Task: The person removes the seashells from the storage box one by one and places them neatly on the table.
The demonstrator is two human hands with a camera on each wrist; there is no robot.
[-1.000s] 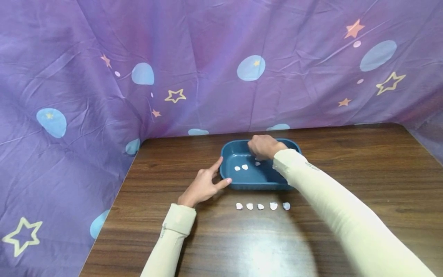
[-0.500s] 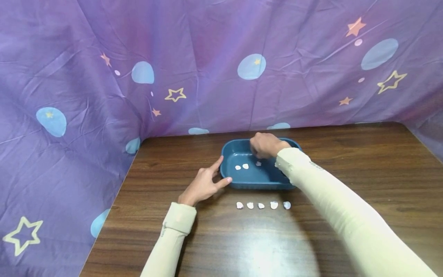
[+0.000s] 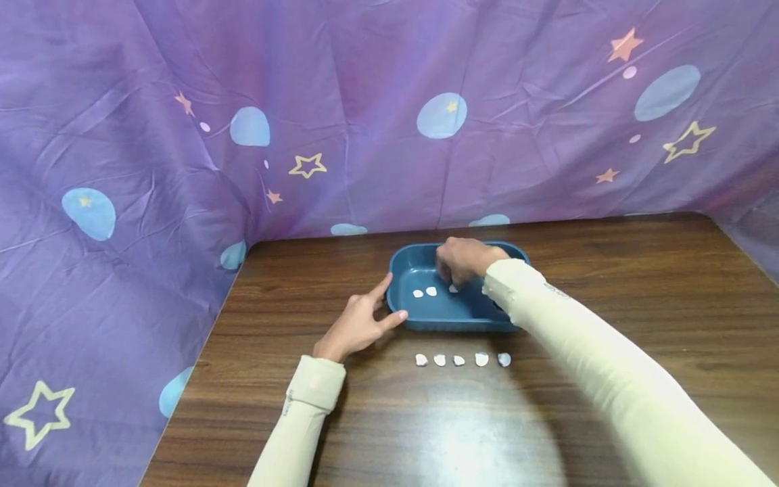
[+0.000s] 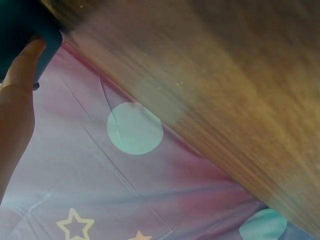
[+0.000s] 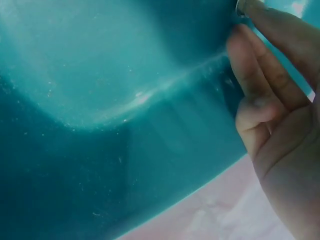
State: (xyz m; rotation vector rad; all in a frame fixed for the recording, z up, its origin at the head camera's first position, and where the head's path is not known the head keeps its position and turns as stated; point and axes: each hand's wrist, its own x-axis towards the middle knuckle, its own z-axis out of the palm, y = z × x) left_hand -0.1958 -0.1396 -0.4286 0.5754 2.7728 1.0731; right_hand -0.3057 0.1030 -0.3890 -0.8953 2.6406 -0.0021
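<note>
A blue plastic tray (image 3: 426,314) stands on the table with two small white pebbles (image 3: 431,291) on its floor at the left. My right hand (image 3: 467,260) reaches into it, fingers pointing down, and pinches another small white pebble (image 3: 453,289) close to the floor. In the right wrist view a sliver of the pebble (image 5: 241,8) shows at the fingertips; the rest is hidden. My left hand (image 3: 358,323) touches the tray's left end with fingers spread, thumb at the front rim and forefinger on the left side. In the left wrist view one finger lies against the tray (image 4: 47,32).
Several small whitish pebbles (image 3: 458,361) lie in a row on the brown wooden table (image 3: 292,270), in front of the tray. A purple cloth (image 3: 377,101) with stars and blobs hangs behind the table and along its left side.
My right hand has shifted slightly inside the tray, and its fingertips have come down over the third pebble. My left hand and the row of pebbles have not moved.
</note>
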